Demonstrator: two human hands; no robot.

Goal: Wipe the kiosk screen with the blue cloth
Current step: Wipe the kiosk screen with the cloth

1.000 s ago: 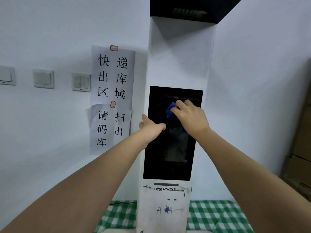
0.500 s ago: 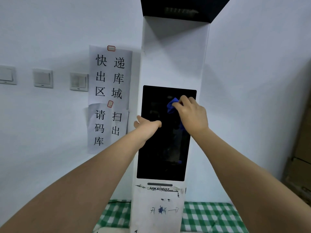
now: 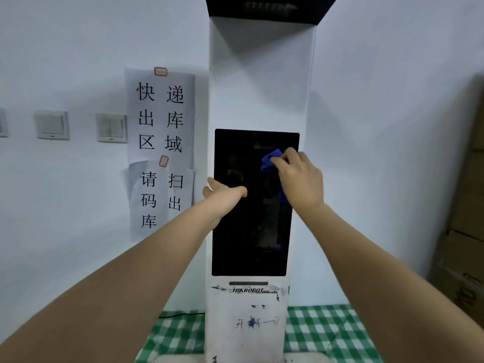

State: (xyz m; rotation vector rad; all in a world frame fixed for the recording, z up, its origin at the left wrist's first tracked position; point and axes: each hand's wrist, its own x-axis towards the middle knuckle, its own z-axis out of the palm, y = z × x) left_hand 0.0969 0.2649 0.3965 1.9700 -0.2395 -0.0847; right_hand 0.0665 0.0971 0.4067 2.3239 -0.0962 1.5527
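Note:
A tall white kiosk (image 3: 259,82) stands against the wall, with a dark upright screen (image 3: 241,231) in its middle. My right hand (image 3: 301,179) grips a bunched blue cloth (image 3: 271,159) and holds it against the screen's upper right part. Most of the cloth is hidden under that hand. My left hand (image 3: 222,193) grips the kiosk's left edge at mid-screen height, thumb lying on the screen and fingers wrapped round the side.
Paper signs (image 3: 161,142) with printed characters hang on the wall left of the kiosk, beside wall switches (image 3: 111,127). A green checked cloth (image 3: 322,334) covers the surface at the kiosk's foot. Cardboard boxes (image 3: 463,231) stack at the right edge.
My right hand has slid the blue cloth to the right across the upper screen, toward its right edge. My left hand keeps its hold on the kiosk's left edge.

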